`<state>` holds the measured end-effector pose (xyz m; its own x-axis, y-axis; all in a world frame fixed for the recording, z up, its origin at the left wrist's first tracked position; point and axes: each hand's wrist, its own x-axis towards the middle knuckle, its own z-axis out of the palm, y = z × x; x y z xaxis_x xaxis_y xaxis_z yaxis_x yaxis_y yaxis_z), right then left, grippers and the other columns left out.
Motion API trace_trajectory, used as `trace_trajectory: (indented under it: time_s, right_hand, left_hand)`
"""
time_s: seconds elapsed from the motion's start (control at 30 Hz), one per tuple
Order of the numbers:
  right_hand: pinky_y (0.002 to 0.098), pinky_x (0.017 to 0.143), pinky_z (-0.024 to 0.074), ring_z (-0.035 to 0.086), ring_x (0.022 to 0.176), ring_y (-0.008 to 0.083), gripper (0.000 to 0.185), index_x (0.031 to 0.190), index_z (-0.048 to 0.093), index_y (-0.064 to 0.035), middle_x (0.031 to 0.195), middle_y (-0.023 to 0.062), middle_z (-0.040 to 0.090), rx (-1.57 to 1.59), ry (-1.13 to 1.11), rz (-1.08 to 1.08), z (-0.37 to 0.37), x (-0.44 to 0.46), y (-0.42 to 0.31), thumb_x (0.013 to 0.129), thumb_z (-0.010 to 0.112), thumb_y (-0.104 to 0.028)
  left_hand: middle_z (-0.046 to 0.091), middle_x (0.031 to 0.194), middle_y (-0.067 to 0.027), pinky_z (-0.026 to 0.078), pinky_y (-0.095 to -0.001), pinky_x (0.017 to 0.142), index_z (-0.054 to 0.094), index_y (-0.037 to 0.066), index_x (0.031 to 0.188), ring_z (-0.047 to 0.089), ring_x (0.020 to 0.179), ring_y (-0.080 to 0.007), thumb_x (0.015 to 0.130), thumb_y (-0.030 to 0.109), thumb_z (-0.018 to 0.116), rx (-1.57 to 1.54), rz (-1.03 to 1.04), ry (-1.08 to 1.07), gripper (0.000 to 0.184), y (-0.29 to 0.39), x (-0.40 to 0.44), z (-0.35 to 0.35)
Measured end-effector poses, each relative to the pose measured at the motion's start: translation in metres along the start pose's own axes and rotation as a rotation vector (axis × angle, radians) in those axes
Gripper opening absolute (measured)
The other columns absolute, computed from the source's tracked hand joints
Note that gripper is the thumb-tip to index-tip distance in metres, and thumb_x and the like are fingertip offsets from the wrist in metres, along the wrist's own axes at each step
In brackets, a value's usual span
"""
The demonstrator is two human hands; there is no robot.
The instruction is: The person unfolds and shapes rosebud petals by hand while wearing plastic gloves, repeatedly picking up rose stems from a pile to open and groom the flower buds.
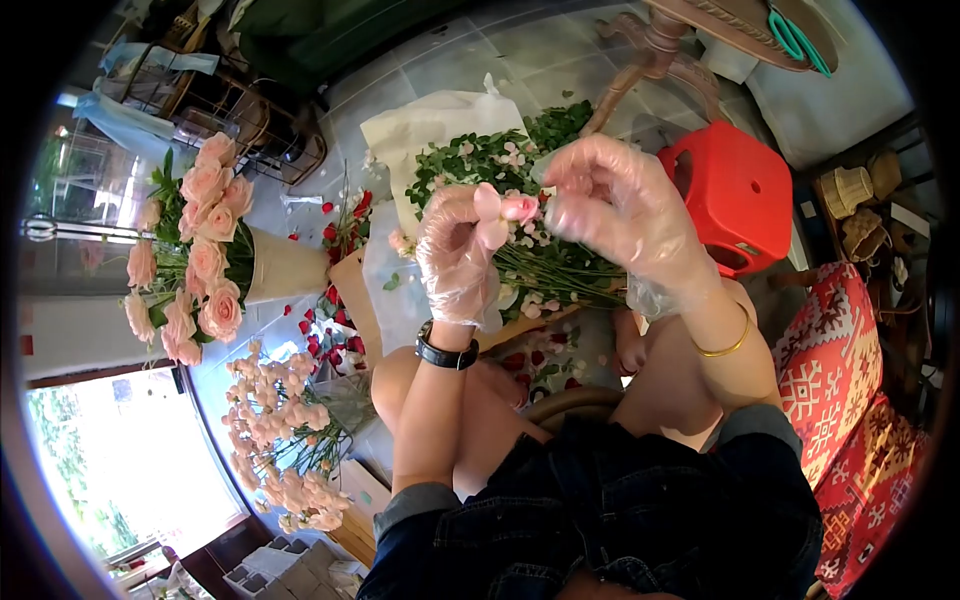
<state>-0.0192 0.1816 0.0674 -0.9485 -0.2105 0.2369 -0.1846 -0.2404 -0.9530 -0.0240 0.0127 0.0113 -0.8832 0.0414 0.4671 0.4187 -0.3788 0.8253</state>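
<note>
Both of my hands wear clear plastic gloves. My left hand (455,255), with a black watch at the wrist, has its fingers closed on a small pink rose (519,208) with loose outer petals. Just right of the bloom is my right hand (625,205), its fingers curled with thumb and fingertips a little apart; I see nothing between them. Beneath both hands lies a bundle of green stems and leaves with small pale pink blooms (470,160), resting on white paper (395,135).
A bucket (290,265) of large pink roses (205,265) stands at left, with smaller pink flowers (275,420) below it. Red petals (345,345) are scattered on the floor. A red stool (745,195) and a patterned red chair (835,370) are at right.
</note>
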Motion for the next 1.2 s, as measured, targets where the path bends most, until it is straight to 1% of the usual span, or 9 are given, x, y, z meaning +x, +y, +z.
trace_trajectory:
  time_s: [0.07,0.2,0.33,0.4,0.63,0.7,0.93,1.1,1.2]
  right_hand:
    - [0.0199,0.064,0.0376,0.044,0.070,0.0058,0.028,0.094,0.058,-0.0046,0.080,-0.0018,0.053,-0.402,-0.047,0.018,0.003,-0.003,-0.006,0.074,0.071,-0.020]
    - [0.0202,0.062,0.0383,0.045,0.067,0.0048,0.023,0.092,0.057,-0.0044,0.076,-0.0016,0.052,-0.467,-0.032,0.056,0.009,-0.003,-0.002,0.074,0.069,-0.013]
    - [0.0204,0.063,0.0397,0.046,0.066,0.0047,0.020,0.090,0.056,-0.0026,0.076,-0.0013,0.053,-0.431,-0.023,0.022,0.006,-0.003,0.003,0.077,0.067,-0.014]
    - [0.0198,0.064,0.0408,0.048,0.069,0.0048,0.015,0.090,0.056,-0.0010,0.077,-0.0005,0.054,-0.274,-0.004,0.104,0.007,-0.003,0.004,0.081,0.062,-0.011]
    - [0.0207,0.063,0.0433,0.051,0.072,0.0049,0.008,0.088,0.058,0.0012,0.078,0.0010,0.059,-0.032,-0.034,0.142,0.000,0.001,0.011,0.082,0.057,-0.003]
    - [0.0201,0.064,0.0433,0.052,0.071,0.0055,0.010,0.088,0.059,0.0008,0.078,0.0002,0.059,0.020,-0.123,0.280,-0.003,0.002,0.004,0.083,0.058,-0.007]
    - [0.0194,0.061,0.0432,0.050,0.066,0.0068,0.025,0.084,0.063,-0.0016,0.077,-0.0002,0.059,0.040,-0.207,0.386,-0.009,0.001,0.004,0.085,0.059,-0.026]
    - [0.0209,0.057,0.0420,0.050,0.067,0.0082,0.029,0.089,0.060,0.0000,0.073,0.0006,0.055,0.265,-0.062,0.539,-0.002,-0.002,-0.001,0.088,0.055,-0.029]
    - [0.0213,0.059,0.0411,0.048,0.067,0.0081,0.031,0.090,0.059,-0.0008,0.074,0.0009,0.055,0.202,0.034,0.440,0.001,-0.001,0.004,0.090,0.051,-0.031]
  left_hand:
    - [0.052,0.093,-0.0090,0.046,-0.0308,0.074,0.056,0.000,0.088,0.055,0.079,-0.0168,0.080,-0.001,0.059,-0.015,0.023,0.024,0.008,-0.008,-0.001,-0.006]
    - [0.051,0.092,-0.0087,0.046,-0.0312,0.074,0.055,-0.001,0.089,0.053,0.080,-0.0174,0.078,-0.003,0.059,-0.079,-0.033,0.000,0.012,-0.006,-0.003,-0.005]
    - [0.051,0.092,-0.0088,0.046,-0.0299,0.072,0.056,-0.001,0.087,0.053,0.079,-0.0171,0.076,-0.005,0.059,-0.119,-0.055,0.026,0.012,-0.004,-0.002,-0.002]
    - [0.051,0.091,-0.0094,0.046,-0.0293,0.070,0.056,-0.001,0.083,0.053,0.075,-0.0163,0.075,-0.007,0.058,0.161,0.069,-0.037,0.011,-0.010,-0.001,-0.010]
    - [0.054,0.089,-0.0103,0.043,-0.0294,0.071,0.057,0.000,0.081,0.052,0.079,-0.0178,0.072,-0.009,0.057,-0.015,-0.083,-0.059,0.013,-0.003,-0.002,-0.003]
    - [0.054,0.089,-0.0099,0.043,-0.0292,0.071,0.056,0.000,0.080,0.053,0.079,-0.0184,0.072,-0.008,0.057,0.106,0.028,-0.112,0.012,-0.008,-0.002,-0.007]
    - [0.055,0.088,-0.0098,0.042,-0.0300,0.072,0.056,0.001,0.079,0.053,0.081,-0.0191,0.075,0.001,0.062,0.069,0.003,-0.078,0.007,-0.007,-0.002,-0.002]
    - [0.054,0.089,-0.0093,0.042,-0.0303,0.074,0.055,0.001,0.083,0.053,0.081,-0.0191,0.076,0.009,0.066,-0.049,-0.060,-0.063,0.015,-0.005,-0.006,-0.005]
    - [0.053,0.089,-0.0081,0.043,-0.0295,0.074,0.054,0.001,0.085,0.053,0.083,-0.0182,0.076,0.012,0.067,-0.086,-0.041,-0.068,0.019,-0.007,-0.006,-0.004]
